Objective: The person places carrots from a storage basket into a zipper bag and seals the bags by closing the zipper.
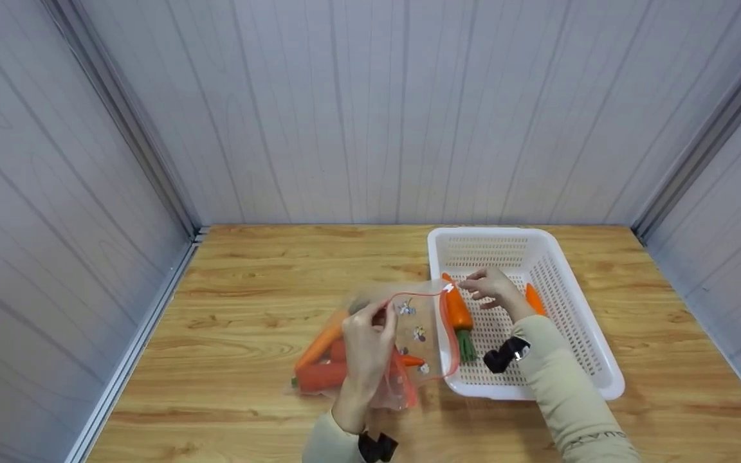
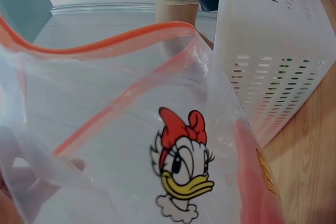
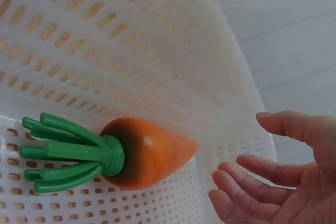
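Note:
My left hand (image 1: pixel 367 354) pinches the rim of a clear zip bag (image 2: pixel 115 108) with an orange seal and cartoon duck prints. The bag's mouth gapes toward the basket. Inside it lie an orange carrot (image 1: pixel 322 341), a thick red-orange vegetable (image 1: pixel 319 377) and other pieces partly covered by the hand. My right hand (image 3: pixel 283 177) hangs over the white basket (image 1: pixel 605 363), fingers spread and holding nothing, close to the bag's far corner. Below it, a toy-like carrot (image 3: pixel 147 153) with green stalks lies along the basket's left wall. Part of another carrot (image 1: pixel 534 299) shows behind the right forearm.
A wooden table (image 1: pixel 229 308) carries the bag and the perforated basket, which stands to the bag's right. Grey panelled walls (image 1: pixel 357 128) enclose the back and both sides. The right sleeve (image 1: pixel 570 392) crosses the basket's near rim.

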Tool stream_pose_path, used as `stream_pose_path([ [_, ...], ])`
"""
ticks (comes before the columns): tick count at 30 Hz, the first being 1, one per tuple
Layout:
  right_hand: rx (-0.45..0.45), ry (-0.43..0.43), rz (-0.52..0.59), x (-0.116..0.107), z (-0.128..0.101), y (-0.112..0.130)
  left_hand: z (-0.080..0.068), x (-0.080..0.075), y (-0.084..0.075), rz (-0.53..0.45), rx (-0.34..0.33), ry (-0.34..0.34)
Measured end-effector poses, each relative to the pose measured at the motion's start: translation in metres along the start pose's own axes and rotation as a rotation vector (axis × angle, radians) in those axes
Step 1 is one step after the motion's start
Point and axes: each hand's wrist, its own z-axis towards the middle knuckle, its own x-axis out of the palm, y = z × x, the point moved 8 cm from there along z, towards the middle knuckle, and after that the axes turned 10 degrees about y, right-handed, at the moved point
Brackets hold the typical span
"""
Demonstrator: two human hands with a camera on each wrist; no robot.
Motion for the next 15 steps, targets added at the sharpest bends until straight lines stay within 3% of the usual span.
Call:
stream_pose_path([
  [15,0.084,0.034,0.042,0.009,0.012,-0.033,-0.001,0.001,-0.002,0.018,0.006,0.002],
])
